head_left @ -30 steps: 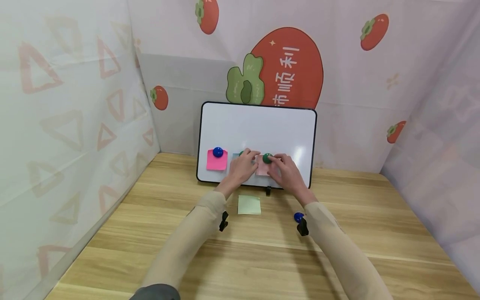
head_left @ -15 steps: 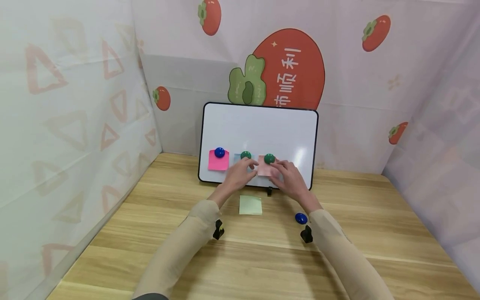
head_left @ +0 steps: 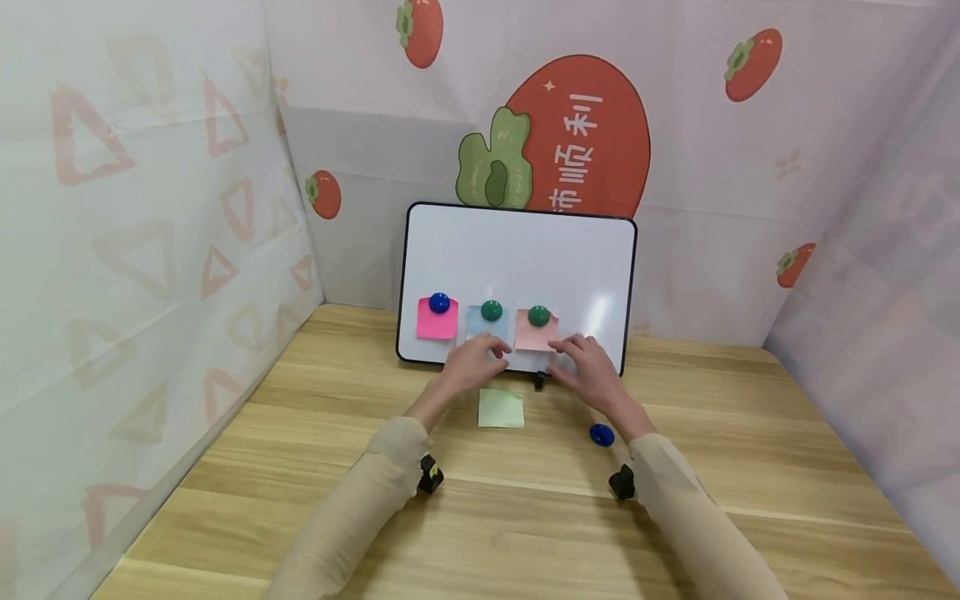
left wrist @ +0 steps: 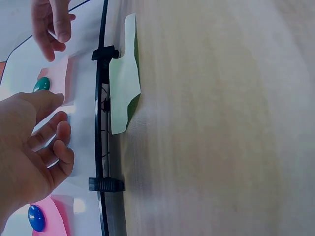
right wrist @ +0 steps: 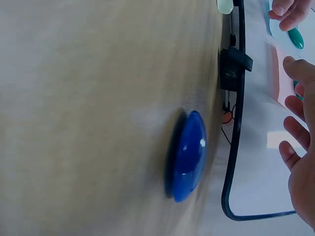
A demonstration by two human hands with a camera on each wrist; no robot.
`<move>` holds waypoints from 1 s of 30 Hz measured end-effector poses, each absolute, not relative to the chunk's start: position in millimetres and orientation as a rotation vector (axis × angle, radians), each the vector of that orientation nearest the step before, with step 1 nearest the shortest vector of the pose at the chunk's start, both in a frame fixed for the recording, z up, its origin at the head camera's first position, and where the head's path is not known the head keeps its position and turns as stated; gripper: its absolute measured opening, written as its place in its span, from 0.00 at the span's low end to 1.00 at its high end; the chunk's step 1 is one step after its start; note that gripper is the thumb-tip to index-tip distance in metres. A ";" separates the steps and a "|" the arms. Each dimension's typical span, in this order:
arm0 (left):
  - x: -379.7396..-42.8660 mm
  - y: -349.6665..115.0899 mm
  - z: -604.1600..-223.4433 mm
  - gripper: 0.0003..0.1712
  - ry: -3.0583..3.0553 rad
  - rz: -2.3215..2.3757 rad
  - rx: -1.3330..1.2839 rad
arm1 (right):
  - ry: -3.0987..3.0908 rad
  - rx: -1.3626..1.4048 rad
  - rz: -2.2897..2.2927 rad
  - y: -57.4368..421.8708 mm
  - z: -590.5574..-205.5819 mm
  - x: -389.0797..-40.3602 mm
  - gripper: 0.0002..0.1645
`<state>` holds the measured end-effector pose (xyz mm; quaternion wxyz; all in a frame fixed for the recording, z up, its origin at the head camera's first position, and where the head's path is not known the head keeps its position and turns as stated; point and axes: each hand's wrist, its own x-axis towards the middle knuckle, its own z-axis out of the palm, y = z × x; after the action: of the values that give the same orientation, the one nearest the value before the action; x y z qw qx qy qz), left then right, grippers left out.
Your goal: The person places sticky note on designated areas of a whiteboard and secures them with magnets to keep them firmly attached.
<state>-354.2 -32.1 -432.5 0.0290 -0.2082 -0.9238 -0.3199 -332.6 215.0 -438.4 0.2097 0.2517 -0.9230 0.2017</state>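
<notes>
A whiteboard (head_left: 517, 258) stands tilted at the back of the table. Along its lower part a blue magnet (head_left: 439, 302) holds a bright pink sticky note (head_left: 437, 323), and green magnets (head_left: 491, 310) hold a light blue note (head_left: 477, 323) and a pale pink note (head_left: 534, 335). My left hand (head_left: 471, 362), fingers loosely bent and holding nothing, hovers in front of the light blue note's lower edge. Just right of the pale pink note, my right hand (head_left: 591, 372) is also without anything in its relaxed fingers. On the table lie a pale green note (head_left: 501, 408) and a blue magnet (right wrist: 189, 157).
Black clips (right wrist: 235, 66) grip the board's lower edge. Patterned cloth walls (head_left: 172, 208) enclose the wooden table (head_left: 510, 517) at the left, back and right. Black wrist devices (head_left: 429, 475) hang under both sleeves.
The right hand has let go of the green magnet on the pale pink note. Both hands have drawn back and down from the board, uncovering both green magnets.
</notes>
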 end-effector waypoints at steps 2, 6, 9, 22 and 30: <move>-352.6 -34.2 -435.0 0.15 -2.876 -1.009 -0.639 | -2.578 0.697 0.566 216.6 -440.7 -330.2 0.25; -350.1 -39.0 -440.9 0.15 -2.898 -1.107 -0.614 | -2.590 0.691 0.579 218.4 -444.2 -326.5 0.25; -348.1 -42.4 -444.0 0.15 -2.894 -1.162 -0.589 | -2.589 0.691 0.590 218.6 -444.6 -324.0 0.25; -340.1 -55.9 -446.0 0.17 -2.893 -1.227 -0.568 | -2.650 0.688 0.611 220.8 -441.9 -309.1 0.26; -336.4 -61.8 -446.7 0.19 -2.958 -1.293 -0.591 | -2.736 0.658 0.651 227.1 -440.8 -298.9 0.25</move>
<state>-336.4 -61.8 -446.7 -0.0699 -0.1797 -0.8991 -0.3929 -298.9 227.1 -440.8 0.1265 0.2261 -0.9396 0.2235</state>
